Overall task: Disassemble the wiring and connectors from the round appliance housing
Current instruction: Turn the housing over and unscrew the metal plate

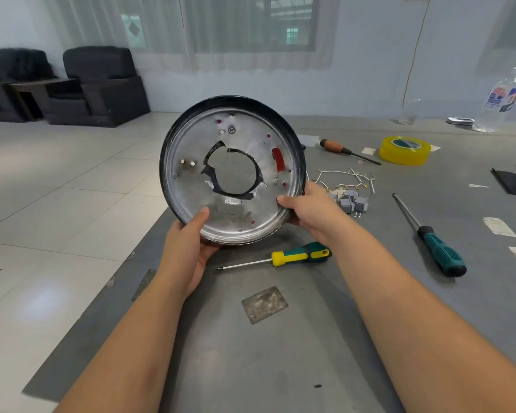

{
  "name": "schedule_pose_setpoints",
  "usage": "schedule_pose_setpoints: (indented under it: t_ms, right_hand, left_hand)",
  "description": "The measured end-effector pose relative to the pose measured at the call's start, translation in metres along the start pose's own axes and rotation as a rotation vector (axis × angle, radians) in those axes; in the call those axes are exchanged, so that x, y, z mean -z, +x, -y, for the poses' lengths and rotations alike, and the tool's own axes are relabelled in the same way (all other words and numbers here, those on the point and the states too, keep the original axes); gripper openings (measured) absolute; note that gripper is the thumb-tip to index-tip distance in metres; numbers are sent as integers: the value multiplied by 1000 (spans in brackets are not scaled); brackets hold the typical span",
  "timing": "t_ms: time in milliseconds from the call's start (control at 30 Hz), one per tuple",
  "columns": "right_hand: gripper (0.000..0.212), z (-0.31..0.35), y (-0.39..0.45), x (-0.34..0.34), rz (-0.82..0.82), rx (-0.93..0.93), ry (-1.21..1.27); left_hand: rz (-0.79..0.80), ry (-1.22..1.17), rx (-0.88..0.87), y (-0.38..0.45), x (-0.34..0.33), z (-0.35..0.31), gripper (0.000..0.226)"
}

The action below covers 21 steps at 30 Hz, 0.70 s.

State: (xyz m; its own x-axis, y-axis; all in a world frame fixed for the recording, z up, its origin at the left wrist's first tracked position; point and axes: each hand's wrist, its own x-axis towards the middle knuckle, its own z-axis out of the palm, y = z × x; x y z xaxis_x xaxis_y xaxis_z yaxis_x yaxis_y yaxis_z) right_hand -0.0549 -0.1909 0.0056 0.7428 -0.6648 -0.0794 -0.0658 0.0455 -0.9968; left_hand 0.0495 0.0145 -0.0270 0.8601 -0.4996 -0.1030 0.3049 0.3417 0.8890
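I hold the round appliance housing [191,162] upright above the grey table, its silver inner face turned towards me. It has a black rim, a large centre hole edged with torn black tape, and a red strip on its right side. My left hand [188,248] grips the lower left rim, thumb on the inner face. My right hand [306,208] grips the lower right rim. A bundle of white wires with grey connectors [347,192] lies loose on the table just right of the housing.
A yellow-and-green screwdriver [292,257] lies below the housing. A longer green-handled screwdriver [429,236] and a wooden-handled one [347,150] lie to the right. Yellow tape roll [404,150] and a plastic bottle [501,99] stand at the back right. The table edge runs diagonally on the left.
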Motion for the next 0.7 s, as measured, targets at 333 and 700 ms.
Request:
schedule_pose_setpoints:
  t_ms: [333,700]
  right_hand:
    - [32,-6,-4,5,-73,174,-509]
    - [41,-24,-64,51,304,556,-1047]
  left_hand:
    - [-32,65,-95,2,2,6,41]
    - [-89,31,-113,4,3,8,42]
